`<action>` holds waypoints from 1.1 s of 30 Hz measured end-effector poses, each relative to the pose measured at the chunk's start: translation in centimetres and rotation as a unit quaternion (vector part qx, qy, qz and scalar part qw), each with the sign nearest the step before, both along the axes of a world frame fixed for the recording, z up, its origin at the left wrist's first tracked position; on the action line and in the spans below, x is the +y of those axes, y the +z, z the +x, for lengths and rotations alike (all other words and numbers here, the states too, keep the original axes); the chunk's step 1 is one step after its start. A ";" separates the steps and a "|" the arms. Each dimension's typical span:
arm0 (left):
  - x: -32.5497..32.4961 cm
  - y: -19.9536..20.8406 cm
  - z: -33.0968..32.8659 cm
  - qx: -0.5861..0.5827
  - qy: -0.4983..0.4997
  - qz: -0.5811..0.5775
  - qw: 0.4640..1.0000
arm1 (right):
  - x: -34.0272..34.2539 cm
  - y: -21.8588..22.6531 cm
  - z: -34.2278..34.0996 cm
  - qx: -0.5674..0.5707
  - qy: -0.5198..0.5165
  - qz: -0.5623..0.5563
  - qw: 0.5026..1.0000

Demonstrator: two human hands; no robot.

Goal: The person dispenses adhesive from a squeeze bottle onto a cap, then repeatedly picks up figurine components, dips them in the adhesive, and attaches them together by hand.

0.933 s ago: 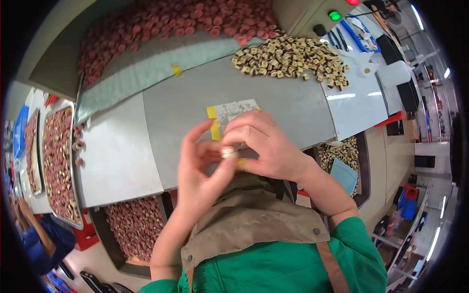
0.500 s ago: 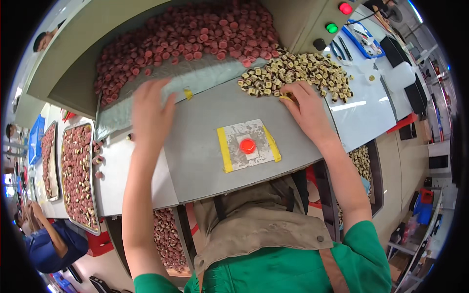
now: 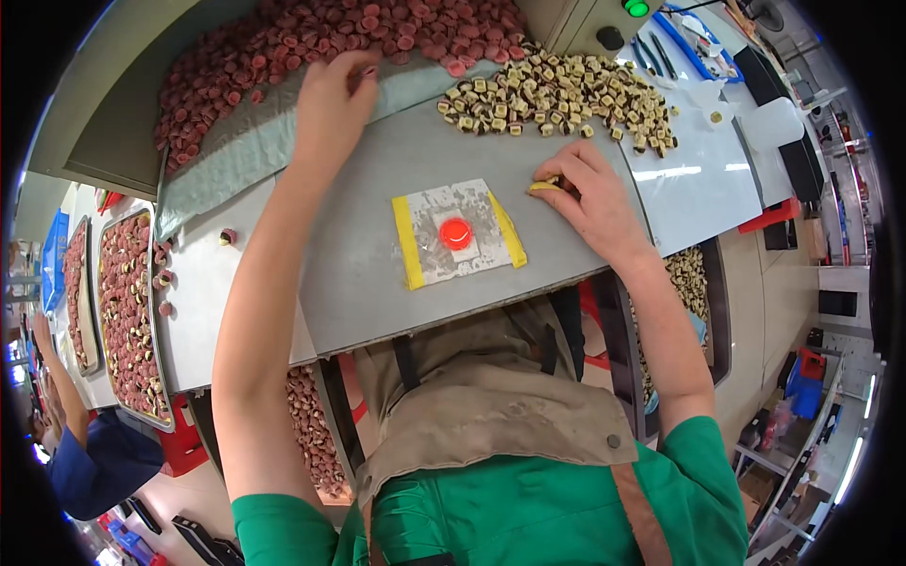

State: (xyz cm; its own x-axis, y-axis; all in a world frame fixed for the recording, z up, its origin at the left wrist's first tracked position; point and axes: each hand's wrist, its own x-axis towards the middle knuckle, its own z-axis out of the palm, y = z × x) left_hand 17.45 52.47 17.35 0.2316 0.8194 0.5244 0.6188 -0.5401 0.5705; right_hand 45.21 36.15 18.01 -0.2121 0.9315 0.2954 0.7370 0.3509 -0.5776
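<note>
Grey and pale panels make up the workbench point(image 3: 359, 302), which bends across the head view under a beige machine housing point(image 3: 123, 123) whose control face carries a lit green lamp point(image 3: 636, 8). Dusky-red cups point(image 3: 377, 28) lie heaped on a pale sheet point(image 3: 222, 184) along the far side; cream-and-brown blocks point(image 3: 557, 94) spread beside them to the right. At the cups' near edge, the left hand point(image 3: 338, 94) has its fingers curled toward the thumb; whether they grip anything cannot be told. Over bare grey bench, the right hand point(image 3: 576, 193) holds thumb and fingers close together, yellow wrapping at the thumb; something small and dark shows between, too hidden to tell if gripped. Between the forearms, a yellow-taped white plate point(image 3: 425, 255) bears a bright red disc point(image 3: 455, 234). Leftward stands a filled metal tray point(image 3: 164, 358), with a co-worker in dark blue point(image 3: 104, 462) beyond; shelving point(image 3: 769, 459) lines the right.
</note>
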 end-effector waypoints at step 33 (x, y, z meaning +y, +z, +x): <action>-21.5 -1.2 -4.4 -0.634 -0.139 -0.466 0.601 | -2.5 2.2 -5.1 -0.141 -0.040 -0.060 0.987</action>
State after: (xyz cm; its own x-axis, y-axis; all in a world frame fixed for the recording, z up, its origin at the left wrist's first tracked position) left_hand 13.03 31.01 16.19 0.3258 0.9160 -0.2340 -0.6727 0.3985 0.6234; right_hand 40.12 33.70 20.21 -0.1940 0.9734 0.1221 0.8976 0.2263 -0.3784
